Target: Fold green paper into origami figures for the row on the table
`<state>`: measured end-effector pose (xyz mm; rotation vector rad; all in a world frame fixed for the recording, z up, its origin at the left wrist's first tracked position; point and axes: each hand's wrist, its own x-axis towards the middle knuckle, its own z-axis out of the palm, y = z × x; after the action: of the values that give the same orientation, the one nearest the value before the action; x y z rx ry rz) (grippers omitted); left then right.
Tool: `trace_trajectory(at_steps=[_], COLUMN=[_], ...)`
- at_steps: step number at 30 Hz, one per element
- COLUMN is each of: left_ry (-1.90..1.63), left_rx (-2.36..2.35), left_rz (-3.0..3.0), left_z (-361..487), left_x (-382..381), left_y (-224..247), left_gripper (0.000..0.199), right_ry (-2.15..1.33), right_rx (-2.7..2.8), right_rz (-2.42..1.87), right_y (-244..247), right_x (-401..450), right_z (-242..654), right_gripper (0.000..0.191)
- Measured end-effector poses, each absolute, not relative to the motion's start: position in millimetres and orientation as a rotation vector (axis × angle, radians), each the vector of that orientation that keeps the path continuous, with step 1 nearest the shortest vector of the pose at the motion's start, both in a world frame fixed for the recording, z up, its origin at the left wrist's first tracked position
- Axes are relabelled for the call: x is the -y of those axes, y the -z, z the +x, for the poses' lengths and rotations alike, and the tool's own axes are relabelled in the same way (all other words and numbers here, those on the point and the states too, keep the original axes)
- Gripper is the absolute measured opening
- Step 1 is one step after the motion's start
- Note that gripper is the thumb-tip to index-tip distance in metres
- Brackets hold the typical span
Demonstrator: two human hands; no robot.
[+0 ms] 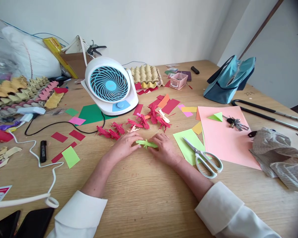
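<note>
A small light-green paper cutout (146, 143) lies low over the table, stretched between both hands. My left hand (123, 145) has its fingers closed on the cutout's left end. At the other end, my right hand (165, 148) pinches it between thumb and fingers. Just beyond the hands sit several red folded paper figures (142, 121), with a few pale ones among them. Scissors (201, 157) with white handles rest to the right, partly over a light-green paper sheet (180, 142).
A white and blue fan (110, 86) stands behind the paper figures. On the right are pink paper (228, 145), keys (235, 123), a crumpled cloth (275, 152) and a blue bag (229, 81). A black marker (43, 151), a white cable (34, 155) and phones (34, 223) lie left.
</note>
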<state>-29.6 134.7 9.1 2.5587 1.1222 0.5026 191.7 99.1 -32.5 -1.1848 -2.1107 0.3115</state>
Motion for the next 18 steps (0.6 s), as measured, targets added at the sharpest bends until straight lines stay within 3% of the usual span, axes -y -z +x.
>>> trace_trajectory(at_steps=[18], left_ry=[-0.563], left_rx=[-1.0], left_rz=[2.489], left_z=[-22.8], left_x=[-134.2], left_y=[-5.5], left_gripper=[0.018], right_ry=[-0.517], right_rx=[2.013], right_rz=[-1.019], right_y=[38.7], right_x=[-99.8], right_z=[191.0], right_gripper=[0.023])
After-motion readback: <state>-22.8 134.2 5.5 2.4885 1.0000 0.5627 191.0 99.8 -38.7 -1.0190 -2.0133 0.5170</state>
